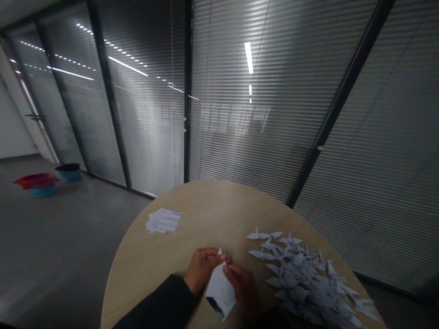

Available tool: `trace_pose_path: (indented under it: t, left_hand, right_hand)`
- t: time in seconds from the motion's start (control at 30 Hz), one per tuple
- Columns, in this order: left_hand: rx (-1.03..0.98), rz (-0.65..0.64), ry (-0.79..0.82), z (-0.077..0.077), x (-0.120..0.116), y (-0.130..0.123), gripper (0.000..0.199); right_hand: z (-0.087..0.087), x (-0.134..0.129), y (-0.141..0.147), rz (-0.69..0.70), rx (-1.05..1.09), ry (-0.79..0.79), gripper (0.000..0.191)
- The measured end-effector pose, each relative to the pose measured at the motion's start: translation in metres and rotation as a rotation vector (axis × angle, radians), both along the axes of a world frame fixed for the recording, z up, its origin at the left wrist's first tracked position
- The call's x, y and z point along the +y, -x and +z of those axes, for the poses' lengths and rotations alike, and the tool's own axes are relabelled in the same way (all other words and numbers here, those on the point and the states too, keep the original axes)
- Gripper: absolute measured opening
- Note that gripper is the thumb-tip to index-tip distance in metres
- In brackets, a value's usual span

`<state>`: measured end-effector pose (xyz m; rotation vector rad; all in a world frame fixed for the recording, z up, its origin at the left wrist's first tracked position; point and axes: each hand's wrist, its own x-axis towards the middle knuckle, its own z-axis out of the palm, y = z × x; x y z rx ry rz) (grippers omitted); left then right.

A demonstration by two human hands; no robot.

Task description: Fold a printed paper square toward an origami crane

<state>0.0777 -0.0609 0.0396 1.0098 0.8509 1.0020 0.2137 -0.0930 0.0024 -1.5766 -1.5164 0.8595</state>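
A partly folded piece of white paper [220, 292] with a dark printed patch at its lower end is held between both hands above the round wooden table. My left hand [202, 269] pinches its pointed upper end, thumb on top. My right hand [243, 283] grips the upper right edge, its thumb and fingertips close to the left thumb. Just to the right of my right hand lies a large heap of folded paper cranes [308, 283]. A small fanned stack of printed paper sheets [164, 220] rests on the table's left part.
The round table [216, 196] has its far edge near a glass partition with blinds [254, 137]. On the floor at left stand a bin with a red liner [39, 185] and a blue bin with a dark liner [69, 173].
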Motion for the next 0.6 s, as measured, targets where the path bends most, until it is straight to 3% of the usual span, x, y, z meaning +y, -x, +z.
trace_pose_path:
  t: [0.17,0.3,0.6]
  left_hand:
    - [0.011,0.059,0.029,0.0010,0.0005,0.0019,0.049]
    - [-0.005,0.034,0.010,0.0023,0.0000,0.0032,0.049]
    - [-0.001,0.082,0.035,0.0023,0.0022,0.0042,0.050]
  right_hand:
    - [0.0022,-0.0011,-0.0035,0.102,0.018,0.048,0.048]
    - [0.0063,-0.0016,-0.0075,0.170,-0.031,0.015,0.048]
    - [-0.0009,0.0034,-0.0076,0.156,-0.008,0.072,0.053]
